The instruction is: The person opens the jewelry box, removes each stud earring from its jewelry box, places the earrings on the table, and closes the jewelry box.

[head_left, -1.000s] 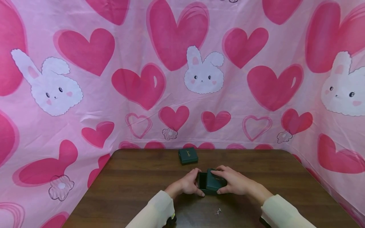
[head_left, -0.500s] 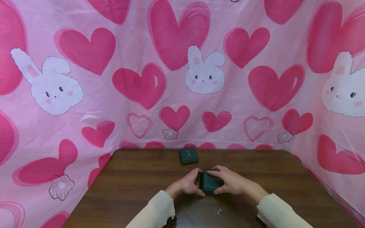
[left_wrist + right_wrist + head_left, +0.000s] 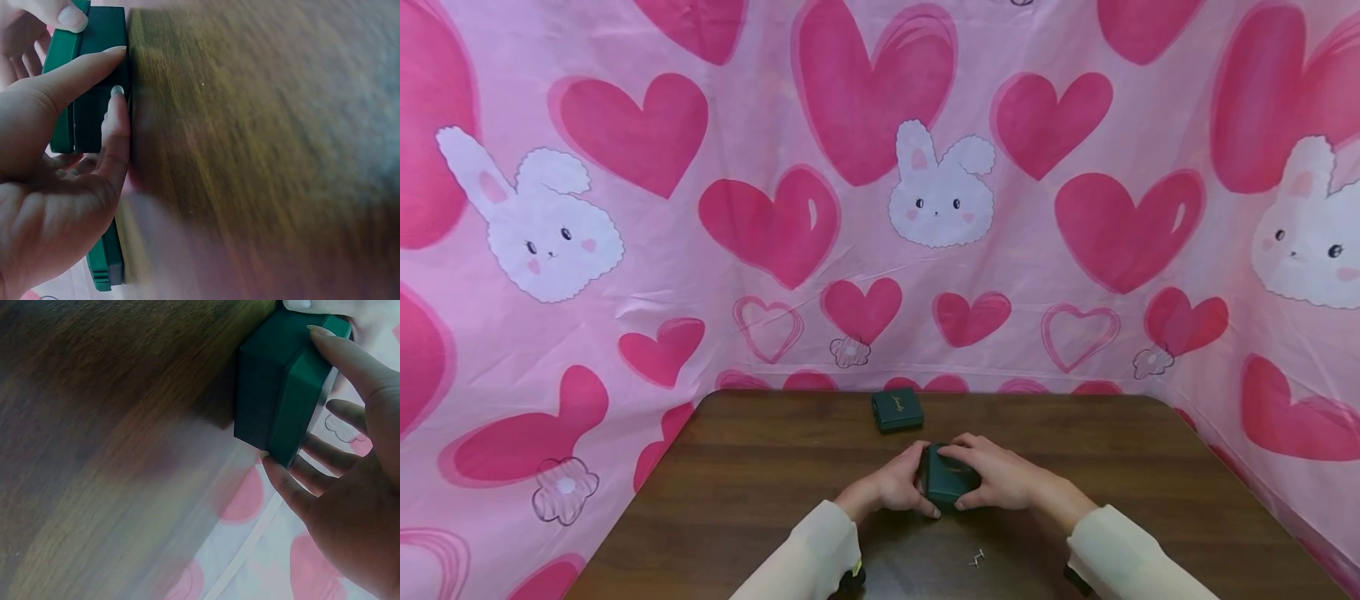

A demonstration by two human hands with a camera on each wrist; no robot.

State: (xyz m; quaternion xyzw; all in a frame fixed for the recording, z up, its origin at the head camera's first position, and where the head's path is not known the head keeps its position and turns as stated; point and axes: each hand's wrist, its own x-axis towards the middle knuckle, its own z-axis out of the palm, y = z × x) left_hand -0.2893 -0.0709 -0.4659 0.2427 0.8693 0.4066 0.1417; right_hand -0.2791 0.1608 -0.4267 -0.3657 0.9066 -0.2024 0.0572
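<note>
Left hand (image 3: pixel 891 486) and right hand (image 3: pixel 1000 477) both gripping green box (image 3: pixel 947 480) on desk (image 3: pixel 760 483); second box (image 3: pixel 897 410) behind.

Head view overlooks table (image 3: pixel 760 467) — wrists close (box (image 3: pixel 950 481) shared).

Even, bright light is filling the head view, casting only faint shadows under the hands on the bench (image 3: pixel 760 475). The pink backdrop (image 3: pixel 625 275) is bowing outward at the left and right edges, showing wide-lens distortion. In both wrist views the wood grain is smearing into streaks of motion blur, worst across the lower halves. The green box (image 3: pixel 281 400) is staying fairly sharp, while the fingers (image 3: pixel 112 134) nearest the lens are going soft.
</note>
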